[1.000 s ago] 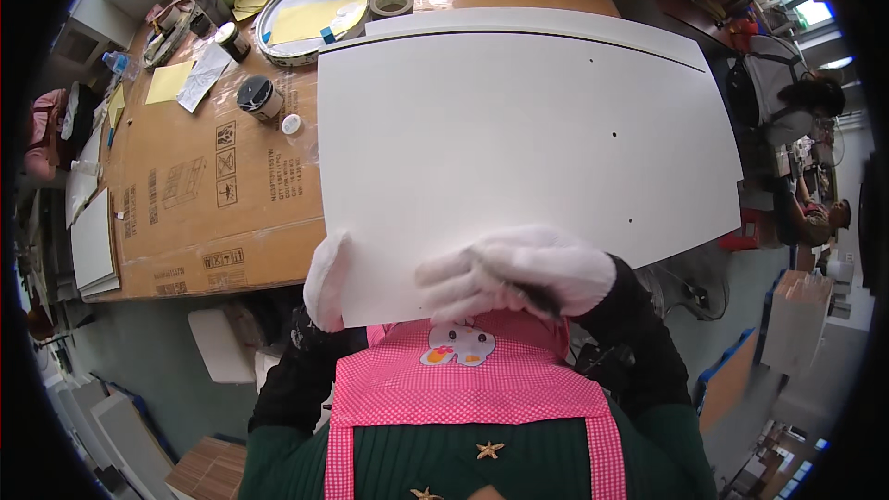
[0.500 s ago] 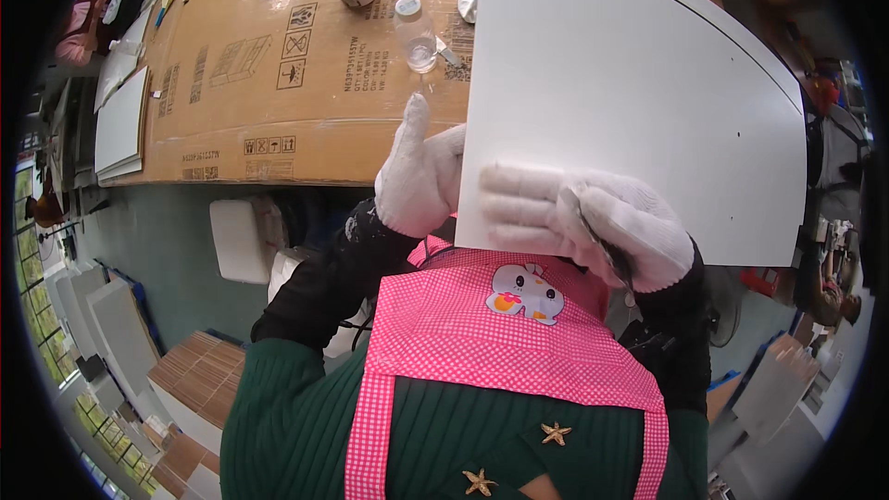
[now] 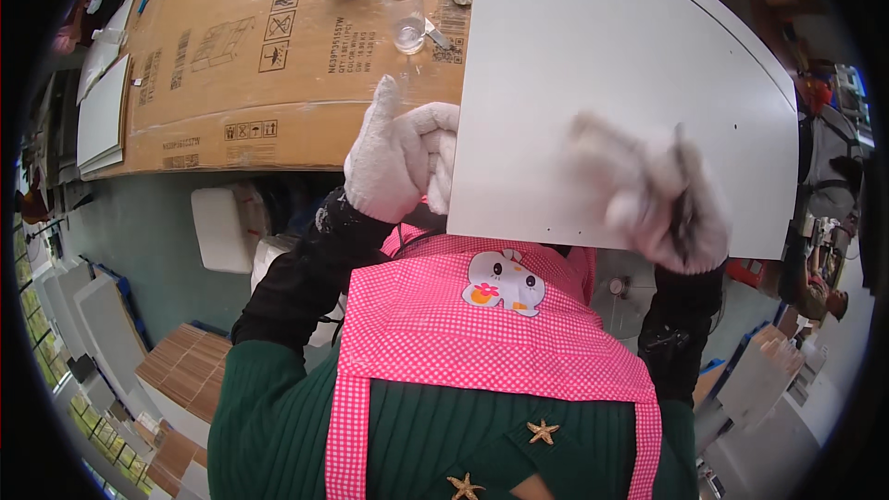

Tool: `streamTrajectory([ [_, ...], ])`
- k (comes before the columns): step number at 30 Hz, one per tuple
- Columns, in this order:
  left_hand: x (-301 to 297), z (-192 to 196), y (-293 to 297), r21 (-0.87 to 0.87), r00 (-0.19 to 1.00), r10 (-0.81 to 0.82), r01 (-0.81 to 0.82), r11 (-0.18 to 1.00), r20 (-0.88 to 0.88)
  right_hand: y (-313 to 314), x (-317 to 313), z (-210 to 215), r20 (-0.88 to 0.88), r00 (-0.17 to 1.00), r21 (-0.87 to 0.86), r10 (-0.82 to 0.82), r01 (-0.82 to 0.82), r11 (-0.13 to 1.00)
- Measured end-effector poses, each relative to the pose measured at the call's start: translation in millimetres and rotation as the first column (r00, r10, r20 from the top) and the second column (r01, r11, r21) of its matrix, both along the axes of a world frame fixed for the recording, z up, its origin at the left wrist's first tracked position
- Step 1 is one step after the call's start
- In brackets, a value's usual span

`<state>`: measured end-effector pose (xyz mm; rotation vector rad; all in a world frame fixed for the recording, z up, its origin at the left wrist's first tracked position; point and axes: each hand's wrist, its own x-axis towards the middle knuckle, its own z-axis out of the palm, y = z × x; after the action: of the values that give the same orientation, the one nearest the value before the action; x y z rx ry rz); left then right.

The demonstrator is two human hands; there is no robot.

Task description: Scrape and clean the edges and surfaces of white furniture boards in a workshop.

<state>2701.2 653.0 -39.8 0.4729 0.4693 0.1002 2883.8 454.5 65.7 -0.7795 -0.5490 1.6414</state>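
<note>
Since the earlier frame the right hand (image 3: 648, 194) is being swept rightward, fingers blurred beyond telling, across the board (image 3: 620, 65), whose near-left edge is being gripped steady by the left hand (image 3: 403, 162).

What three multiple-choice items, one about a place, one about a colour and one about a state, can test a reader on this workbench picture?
1. Where is the left hand?
A. at the white panel's left edge
B. on the clear bottle
C. in the apron pocket

2. What colour is the checked apron?
A. blue
B. pink
C. yellow

3. How does the right hand look?
A. sharp
B. motion-blurred
C. bare

Answers: 1 A, its gloved fingers curl at that edge; 2 B, pink and white checks; 3 B, its glove is smeared over the panel.
</note>
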Motion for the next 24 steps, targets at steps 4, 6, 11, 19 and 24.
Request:
streamTrajectory([
  [4, 5, 8, 15, 0.021, 0.998, -0.033, 0.031, 0.999, 0.062, 22, -31, 16, 0.084, 0.835, -0.013, -0.543, 0.546, 0.838],
  [6, -1, 14, 10, 0.025, 1.000, -0.003, 0.003, 1.000, -0.013, 18, -33, 38, 0.112, 0.980, -0.194, -0.167, 0.186, 0.963],
  [11, -1, 4, 4, 0.076, 0.972, -0.208, 0.217, 0.973, -0.111, 20, -48, 12, -0.118, 0.930, -0.055, -0.348, 0.344, 0.937],
  [19, -10, 52, -10, 0.494, 0.892, -0.363, 0.451, 0.744, -0.268, 37, -73, 34, -0.163, 0.956, 0.028, -0.242, 0.250, 0.968],
  [24, -1, 89, -7, 0.501, 0.885, -0.354, 0.464, 0.730, -0.303, 31, -62, 35, -0.225, 0.948, 0.050, -0.227, 0.244, 0.968],
])
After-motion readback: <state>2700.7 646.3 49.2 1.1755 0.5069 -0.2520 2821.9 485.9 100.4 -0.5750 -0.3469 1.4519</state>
